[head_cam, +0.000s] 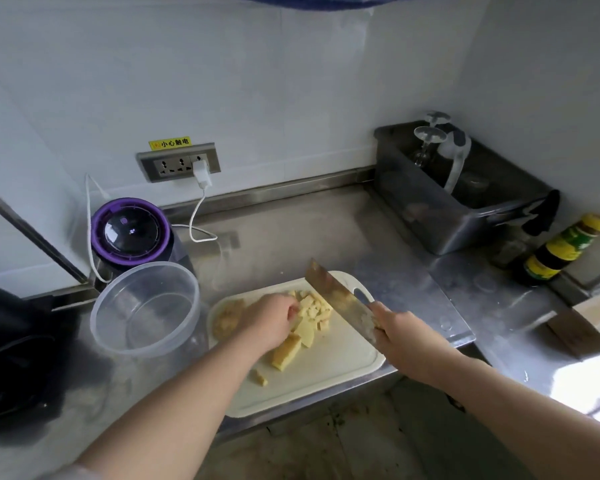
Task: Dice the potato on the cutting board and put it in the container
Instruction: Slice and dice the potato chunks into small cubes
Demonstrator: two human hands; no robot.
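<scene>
Yellow potato [302, 336] on board [326, 368], partly diced. Firm, light, probably slippery.
Left hand [269, 318]: fingers curled, holding uncut slices down.
Right hand [400, 332]: wrapped round knife [336, 296] handle, blade tilted beside dice.
Tub [146, 308] empty, just left of board.
Best scoop dice in bunches.

Your left hand [271, 318] lay curled over the potato [307, 332] on the white cutting board [326, 375], fingertips among the cut pieces. Your right hand [399, 332] gripped the cleaver [340, 299], its blade tilted just beside the diced pile. A thicker slab [286, 355] and one small chunk [261, 378] lay nearer you. The clear round container [146, 344] stood just left of the board on the steel counter [291, 230].
</scene>
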